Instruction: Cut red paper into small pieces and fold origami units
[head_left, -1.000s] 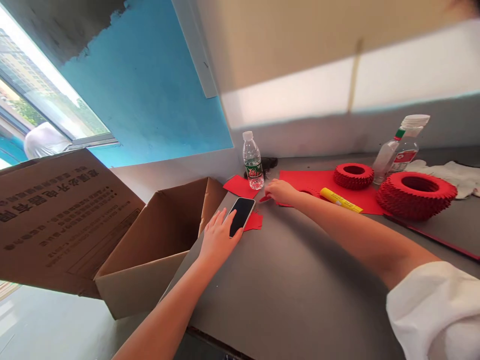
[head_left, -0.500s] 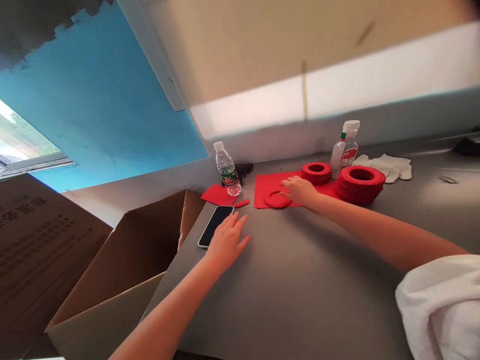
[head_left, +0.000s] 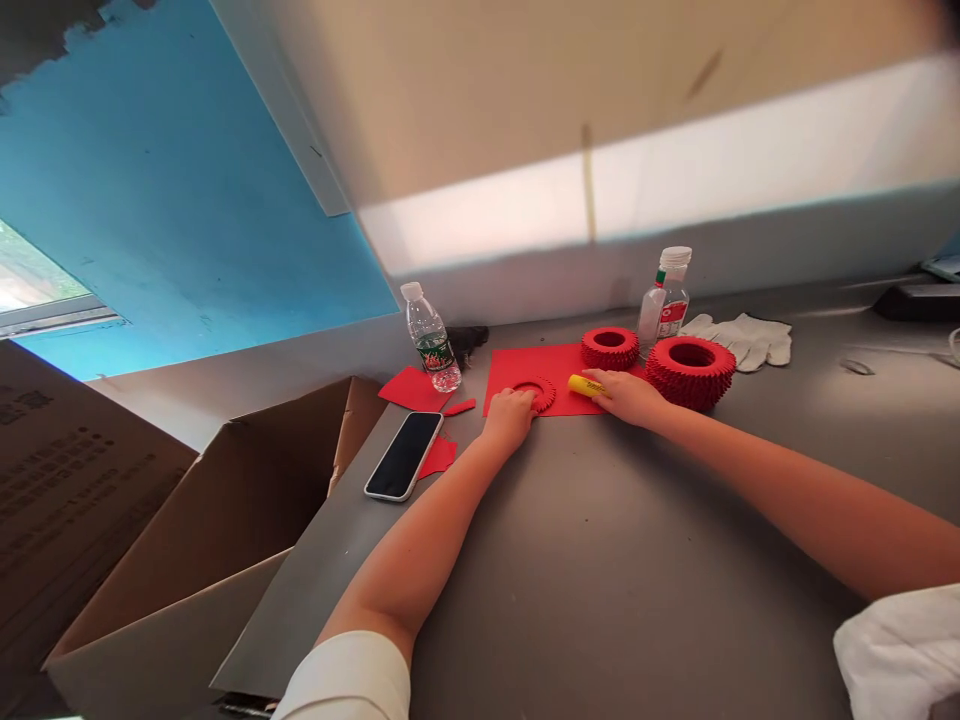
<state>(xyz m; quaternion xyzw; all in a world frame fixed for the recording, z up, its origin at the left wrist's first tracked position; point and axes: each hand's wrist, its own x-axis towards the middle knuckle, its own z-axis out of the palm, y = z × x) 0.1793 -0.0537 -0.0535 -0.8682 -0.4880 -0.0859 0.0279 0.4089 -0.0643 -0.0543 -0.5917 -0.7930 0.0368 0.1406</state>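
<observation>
My left hand (head_left: pixel 511 415) rests with bent fingers on the near left edge of a flat red toothed ring (head_left: pixel 545 393), and its grip is hard to make out. The ring lies on a red sheet (head_left: pixel 504 370). To its right, my right hand (head_left: pixel 628 395) is closed around a yellow tube (head_left: pixel 587 386) above the sheet. Behind that hand sits a small red ridged ring stack (head_left: pixel 610 348). A larger red ring stack (head_left: pixel 691 375) stands to the right.
A phone (head_left: pixel 405 456) lies by red scraps (head_left: pixel 439 456) near the left table edge, beside an open cardboard box (head_left: pixel 225 520). A water bottle (head_left: pixel 433 340), clear bottles (head_left: pixel 673 300) and white gloves (head_left: pixel 742 340) stand or lie at the back.
My left hand has moved from the phone to the flat ring, uncovering red scraps. My right hand has left the ring, shifted right and now holds the yellow tube.
</observation>
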